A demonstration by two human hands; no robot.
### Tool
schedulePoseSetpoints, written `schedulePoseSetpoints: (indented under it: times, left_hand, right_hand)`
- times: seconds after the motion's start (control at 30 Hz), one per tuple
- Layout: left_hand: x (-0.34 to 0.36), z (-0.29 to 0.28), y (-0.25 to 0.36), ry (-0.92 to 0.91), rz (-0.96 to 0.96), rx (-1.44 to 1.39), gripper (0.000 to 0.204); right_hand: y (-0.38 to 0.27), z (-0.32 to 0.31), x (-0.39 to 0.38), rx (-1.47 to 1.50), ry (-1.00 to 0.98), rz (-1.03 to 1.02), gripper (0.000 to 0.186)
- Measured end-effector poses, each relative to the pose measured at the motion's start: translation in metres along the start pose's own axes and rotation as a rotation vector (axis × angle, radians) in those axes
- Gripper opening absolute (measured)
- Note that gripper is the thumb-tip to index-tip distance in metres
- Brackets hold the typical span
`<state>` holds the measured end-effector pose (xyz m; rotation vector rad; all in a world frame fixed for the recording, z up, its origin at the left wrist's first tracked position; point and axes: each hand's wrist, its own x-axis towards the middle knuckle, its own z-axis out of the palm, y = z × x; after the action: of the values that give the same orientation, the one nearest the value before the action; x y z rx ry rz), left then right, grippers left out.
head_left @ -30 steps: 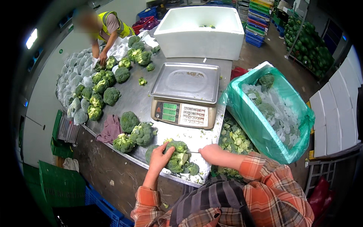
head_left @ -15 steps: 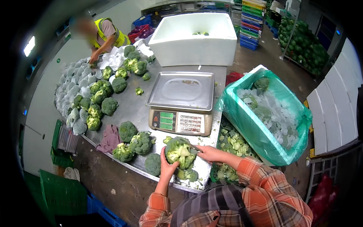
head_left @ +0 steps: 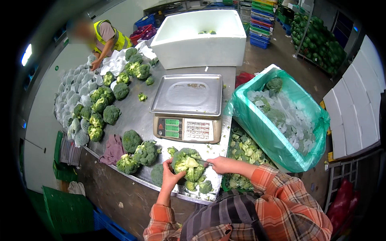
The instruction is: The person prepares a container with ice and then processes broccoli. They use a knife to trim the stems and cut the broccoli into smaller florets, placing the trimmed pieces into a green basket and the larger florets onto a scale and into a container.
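My left hand [head_left: 172, 176] grips the left side of a broccoli head [head_left: 192, 173], stem side up, above the near edge of the metal table. In my right hand [head_left: 222, 164] is a knife [head_left: 203, 160], its blade against the pale cut stem. Below the head lie small broccoli pieces [head_left: 205, 186]. Just left of my left hand sits another broccoli head [head_left: 157, 174], partly hidden by it. More broccoli heads [head_left: 145, 153] rest farther left, beside a mauve cloth [head_left: 113, 150].
A weighing scale [head_left: 187, 106] stands ahead, with a large white foam box [head_left: 199, 52] behind it. To the right is a green-lined box [head_left: 279, 150] of ice and broccoli. Trimmings fill a crate [head_left: 245, 154] below. At far left, a co-worker [head_left: 110, 38] handles net-sleeved broccoli [head_left: 76, 86].
The knife blade lies more across the stem, and the stem's cut face looks different. The co-worker's hand has moved slightly toward the netted pile. The whole view has shifted a little.
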<state>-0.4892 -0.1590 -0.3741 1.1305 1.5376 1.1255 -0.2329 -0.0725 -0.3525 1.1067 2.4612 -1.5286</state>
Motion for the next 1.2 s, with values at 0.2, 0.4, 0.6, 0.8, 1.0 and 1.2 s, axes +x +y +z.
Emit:
schedulePoseSetpoints:
  times: [0.2, 0.4, 0.6, 0.8, 1.0, 1.2]
  left_hand:
    - [0.022, -0.007, 0.003, -0.050, -0.062, 0.164, 0.076]
    - [0.018, 0.007, 0.004, -0.001, -0.007, 0.293, 0.057]
    - [-0.024, 0.018, -0.003, 0.340, 0.160, 0.205, 0.051]
    - [-0.059, 0.042, -0.006, 0.526, 0.200, 0.349, 0.048]
    - [-0.063, 0.045, -0.005, 0.538, 0.212, 0.411, 0.049]
    - [-0.035, 0.009, 0.030, 0.467, -0.024, -0.180, 0.041]
  right_hand:
    - [-0.029, -0.010, -0.005, 0.059, -0.269, 0.268, 0.025]
    - [0.021, 0.025, 0.019, -0.182, -0.175, 0.184, 0.014]
    - [-0.004, 0.012, -0.014, -0.004, 0.063, -0.002, 0.016]
    - [-0.005, 0.046, -0.016, 0.086, 0.084, -0.022, 0.018]
    - [0.010, 0.060, -0.008, 0.069, 0.022, 0.061, 0.016]
    - [0.002, 0.004, -0.033, 0.774, -0.055, 0.296, 0.013]
